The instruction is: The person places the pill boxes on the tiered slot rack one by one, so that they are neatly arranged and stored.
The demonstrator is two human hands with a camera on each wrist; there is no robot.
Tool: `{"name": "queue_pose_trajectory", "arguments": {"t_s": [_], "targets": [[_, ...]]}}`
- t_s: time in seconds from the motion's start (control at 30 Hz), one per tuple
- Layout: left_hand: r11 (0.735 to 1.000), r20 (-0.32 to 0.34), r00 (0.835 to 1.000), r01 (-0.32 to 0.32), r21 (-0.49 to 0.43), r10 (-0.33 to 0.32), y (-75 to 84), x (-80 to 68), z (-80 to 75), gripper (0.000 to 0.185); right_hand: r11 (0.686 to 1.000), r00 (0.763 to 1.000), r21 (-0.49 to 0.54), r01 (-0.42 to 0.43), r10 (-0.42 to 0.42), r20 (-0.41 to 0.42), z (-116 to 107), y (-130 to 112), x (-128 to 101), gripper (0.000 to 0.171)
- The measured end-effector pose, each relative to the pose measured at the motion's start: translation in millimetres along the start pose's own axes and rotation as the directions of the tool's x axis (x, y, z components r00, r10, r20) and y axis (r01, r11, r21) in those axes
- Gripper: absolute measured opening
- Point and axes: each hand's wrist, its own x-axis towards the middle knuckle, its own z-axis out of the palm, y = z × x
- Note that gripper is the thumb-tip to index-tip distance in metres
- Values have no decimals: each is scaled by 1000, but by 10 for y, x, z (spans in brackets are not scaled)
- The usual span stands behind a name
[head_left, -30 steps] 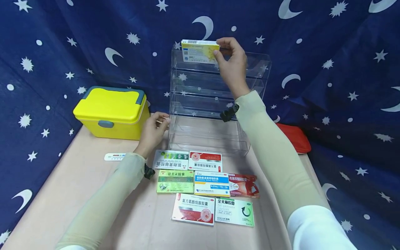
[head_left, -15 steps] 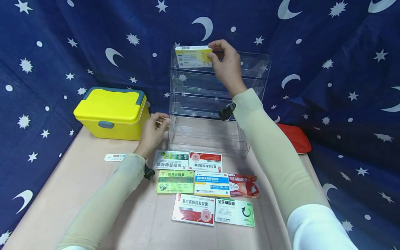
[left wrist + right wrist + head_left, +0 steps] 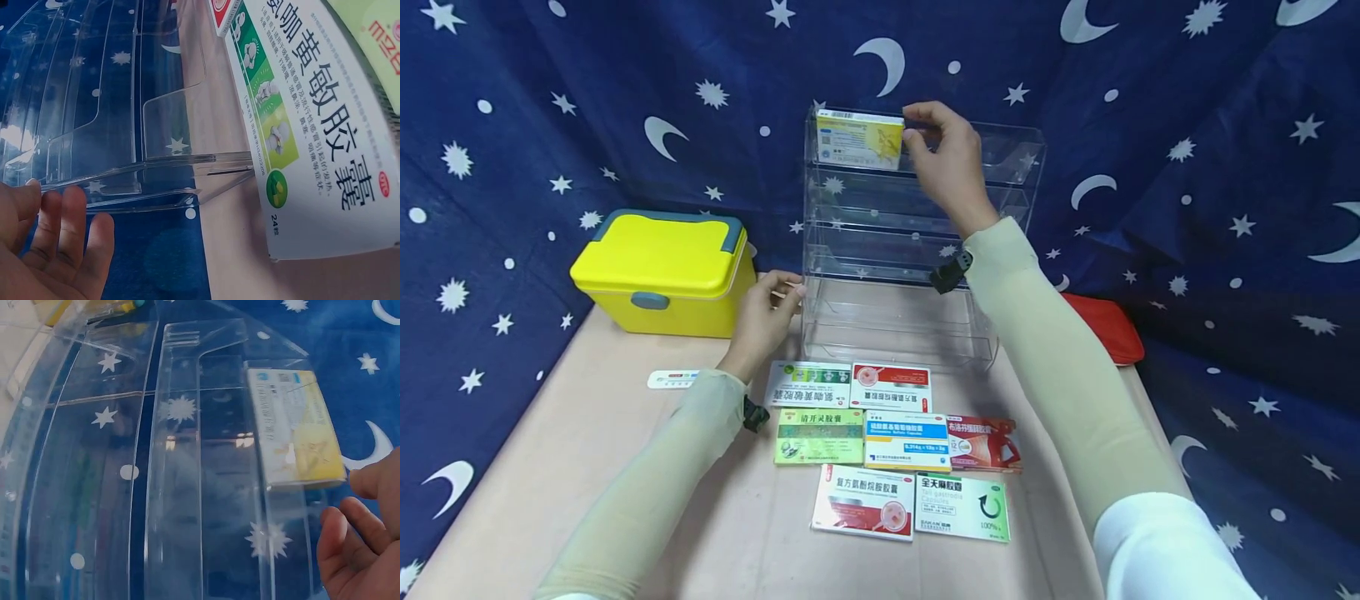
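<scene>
A clear tiered acrylic rack (image 3: 898, 342) stands against the back cloth. My left hand (image 3: 766, 321) is at its left side, thumb and fingers pinching the side panel's edge (image 3: 125, 172). A yellow-and-white medicine box (image 3: 859, 140) stands upright in the left end of the rack's top tier, its printed face toward me. At the box's right end is my right hand (image 3: 951, 158), fingers loosely bent; in the right wrist view one fingertip is right at the corner of the box (image 3: 294, 425), and the other fingers are apart from it.
Several medicine boxes lie flat before the rack, among them a green one (image 3: 818, 436), a blue-and-white one (image 3: 907, 440) and a red one (image 3: 983, 443). A yellow lidded case (image 3: 662, 271) stands left, a red pouch (image 3: 1105, 329) right. A small white strip (image 3: 670, 379) lies near the left forearm.
The yellow-and-white box has moved left and down into the top tier. My right thumb has slipped off its front face to its right end. The left hand keeps its place.
</scene>
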Motion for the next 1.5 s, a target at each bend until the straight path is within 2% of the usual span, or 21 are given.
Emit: {"name": "queue_pose_trajectory", "arguments": {"t_s": [0.07,0.17,0.3,0.43,0.6,0.73,0.83,0.93,1.07,1.13,1.27,1.5], "targets": [[1000,3,1000,-3,-3,3,-7,1,16,24,999,999,-33,28,-29,-26,-102,50,-121,28],[1000,8,1000,-10,-6,10,-12,-2,30,25,996,995,-11,88,-89,-40,-283,212,-384,27],[1000,6,1000,-18,-1,18,-14,-18,26,26,994,995,52,100,-101,14,-496,553,-887,26],[1000,1,1000,-13,-5,13,-17,-24,17,24,999,988,29,-18,13,151,-638,948,-1499,23],[1000,0,1000,-21,-9,21,-9,-29,18,25,979,933,-114,-168,195,302,-777,1409,-2253,23],[1000,4,1000,-22,-11,22,9,-39,19,26,928,875,-186,-322,367,315,-875,1628,-2752,32],[1000,4,1000,-21,-13,21,10,-42,19,26,890,837,-210,-406,454,305,-929,1706,-3020,38],[1000,0,1000,-15,-10,15,7,-47,20,25,872,812,-211,-442,489,319,-958,1749,-3197,43],[1000,0,1000,-13,-6,13,-1,-52,27,24,863,789,-231,-449,504,352,-956,1789,-3339,51],[1000,2,1000,-18,-5,18,-6,-52,32,24,861,785,-263,-436,506,357,-943,1810,-3384,55],[1000,0,1000,-24,-3,24,-15,-48,40,24,858,790,-291,-424,507,344,-917,1844,-3436,58],[999,-8,999,-34,-5,34,-4,-49,34,25,882,828,-266,-390,462,317,-930,1854,-3432,52]]}}
